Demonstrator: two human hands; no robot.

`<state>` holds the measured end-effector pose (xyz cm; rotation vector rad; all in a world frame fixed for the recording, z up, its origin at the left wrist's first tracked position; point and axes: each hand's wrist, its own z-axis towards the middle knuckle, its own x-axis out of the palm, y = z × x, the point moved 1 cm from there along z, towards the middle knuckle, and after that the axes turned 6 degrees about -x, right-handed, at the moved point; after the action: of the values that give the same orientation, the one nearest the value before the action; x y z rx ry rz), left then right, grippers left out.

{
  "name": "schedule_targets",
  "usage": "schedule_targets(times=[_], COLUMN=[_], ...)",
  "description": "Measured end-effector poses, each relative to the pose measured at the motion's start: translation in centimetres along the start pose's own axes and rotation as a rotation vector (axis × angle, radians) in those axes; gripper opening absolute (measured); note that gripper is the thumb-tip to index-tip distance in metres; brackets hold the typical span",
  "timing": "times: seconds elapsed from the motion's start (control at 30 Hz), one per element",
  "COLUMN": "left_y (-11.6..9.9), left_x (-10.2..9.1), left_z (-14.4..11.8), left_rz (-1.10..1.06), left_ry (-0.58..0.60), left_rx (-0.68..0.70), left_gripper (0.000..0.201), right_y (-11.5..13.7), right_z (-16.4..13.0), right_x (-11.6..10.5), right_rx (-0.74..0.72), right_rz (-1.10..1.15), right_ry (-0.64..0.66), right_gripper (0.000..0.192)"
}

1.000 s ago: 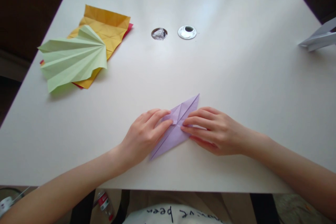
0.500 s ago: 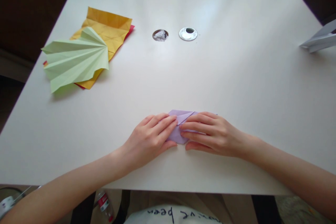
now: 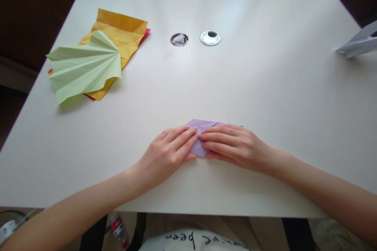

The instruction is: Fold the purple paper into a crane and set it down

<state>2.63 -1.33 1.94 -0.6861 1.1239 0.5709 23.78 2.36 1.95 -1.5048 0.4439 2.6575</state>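
Both hands lay flat on a small folded piece of lilac paper (image 3: 203,135) near the front edge of the white table (image 3: 235,86), roughly midway between its front corners. The left hand (image 3: 167,153) pressed its outstretched fingers onto the paper's left part, and the right hand (image 3: 235,145) pressed down on its right part; the fingertips of the two hands met over the middle. Neither hand pinched or enclosed the paper: the fingers were extended and bore down on it from above, so the paper lay beneath them, with only its far edge and a little of its centre showing.

The risk I judged here was a crooked crease: uneven pressure from one hand could let the layers slide on the smooth table before the fold was set, and the hidden edges could drift out of line.

Toward the far left corner lay a pleated pale green paper fan (image 3: 84,66) on top of a creased orange paper sheet (image 3: 123,35).
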Motion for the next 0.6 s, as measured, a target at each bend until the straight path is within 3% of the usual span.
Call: schedule_targets(times=[0.4, 0.6], left_y=[-0.35, -0.42], left_x=[-0.01, -0.02], left_z=[-0.06, 0.02], left_rz=[-0.093, -0.148], left_ry=[-0.094, -0.077], left_rx=[0.013, -0.02], left_gripper=[0.016, 0.008], right_y=[-0.07, -0.21], right_z=[-0.27, -0.37], right_x=[0.01, 0.11], right_rx=[0.02, 0.041], right_rz=[0.026, 0.078], right_ry=[-0.018, -0.008], right_gripper=[0.012, 0.013])
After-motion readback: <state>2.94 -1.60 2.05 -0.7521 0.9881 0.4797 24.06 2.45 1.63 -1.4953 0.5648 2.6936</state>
